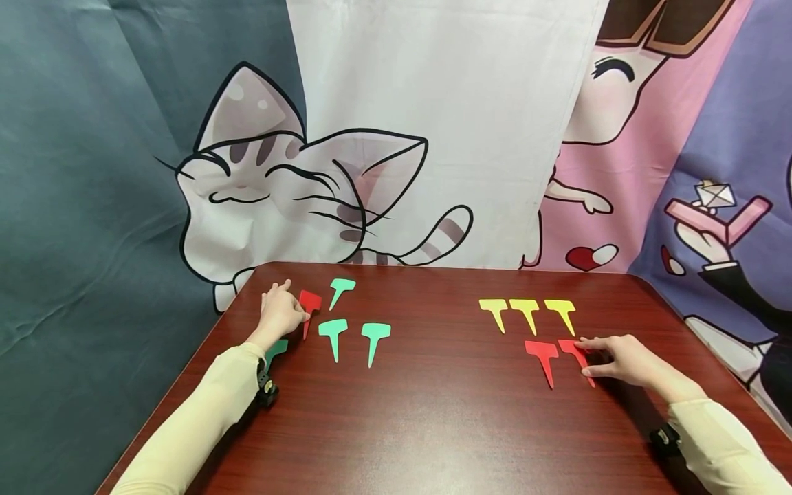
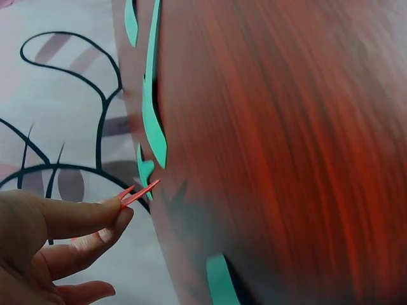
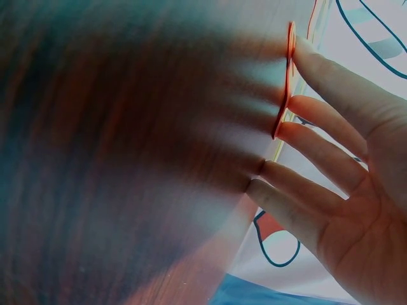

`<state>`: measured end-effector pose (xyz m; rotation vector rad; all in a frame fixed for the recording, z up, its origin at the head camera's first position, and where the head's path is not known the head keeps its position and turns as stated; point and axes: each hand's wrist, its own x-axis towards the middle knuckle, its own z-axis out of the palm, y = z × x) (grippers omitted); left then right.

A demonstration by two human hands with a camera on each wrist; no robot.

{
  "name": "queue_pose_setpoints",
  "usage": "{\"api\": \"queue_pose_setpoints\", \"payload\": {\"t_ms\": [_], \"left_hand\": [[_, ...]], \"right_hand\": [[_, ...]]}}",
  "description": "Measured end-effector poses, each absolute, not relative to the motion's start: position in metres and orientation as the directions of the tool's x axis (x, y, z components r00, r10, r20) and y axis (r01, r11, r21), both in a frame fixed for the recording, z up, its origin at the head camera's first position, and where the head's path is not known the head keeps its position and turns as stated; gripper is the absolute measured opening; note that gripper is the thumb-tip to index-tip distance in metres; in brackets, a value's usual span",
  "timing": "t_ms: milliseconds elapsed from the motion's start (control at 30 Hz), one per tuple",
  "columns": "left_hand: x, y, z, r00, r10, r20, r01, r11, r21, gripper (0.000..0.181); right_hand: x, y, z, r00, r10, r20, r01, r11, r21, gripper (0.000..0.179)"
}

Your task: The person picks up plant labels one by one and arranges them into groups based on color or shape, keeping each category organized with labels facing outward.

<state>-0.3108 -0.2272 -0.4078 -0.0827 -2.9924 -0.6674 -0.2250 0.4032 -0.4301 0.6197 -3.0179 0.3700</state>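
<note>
My left hand (image 1: 280,311) pinches a red T-shaped plant label (image 1: 311,303) between thumb and finger, seen nearly edge-on in the left wrist view, held above the table. Several green plant labels (image 1: 334,330) lie around it; one, nearest the forearm, is partly hidden by the sleeve. At the right, my right hand (image 1: 625,359) has its fingers spread and fairly straight. Thumb and fingertips touch a red label (image 1: 577,352) lying on the table. Just left of it lies another red label (image 1: 542,354). Behind these, three yellow labels (image 1: 524,309) form a row.
The dark reddish wooden table (image 1: 433,426) ends at a printed cloth (image 1: 445,137) with a cartoon cat, hanging just behind its far edge. Dark wrist cameras are worn at both cuffs.
</note>
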Motion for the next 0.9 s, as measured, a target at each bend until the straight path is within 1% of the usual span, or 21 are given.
{"api": "queue_pose_setpoints", "payload": {"t_ms": [167,467,767,900], "left_hand": [[-0.312,-0.215,-0.409,-0.995,0.048,0.089,0.082,0.895,0.439,0.022],[-0.311,-0.193,-0.411,-0.993,0.076,0.095,0.11,0.895,0.432,0.02],[-0.311,-0.172,-0.411,-0.992,0.089,0.091,0.121,0.886,0.448,0.022],[-0.311,-0.162,-0.412,-0.99,0.103,0.097,0.135,0.889,0.438,0.022]], "right_hand": [[-0.225,0.403,-0.43,-0.918,-0.387,0.091,-0.398,0.891,-0.219,0.066],[-0.226,0.404,-0.431,-0.907,-0.405,0.115,-0.421,0.885,-0.201,0.063],[-0.226,0.405,-0.43,-0.91,-0.399,0.111,-0.414,0.887,-0.205,0.064],[-0.226,0.404,-0.43,-0.912,-0.395,0.107,-0.409,0.887,-0.212,0.065]]}}
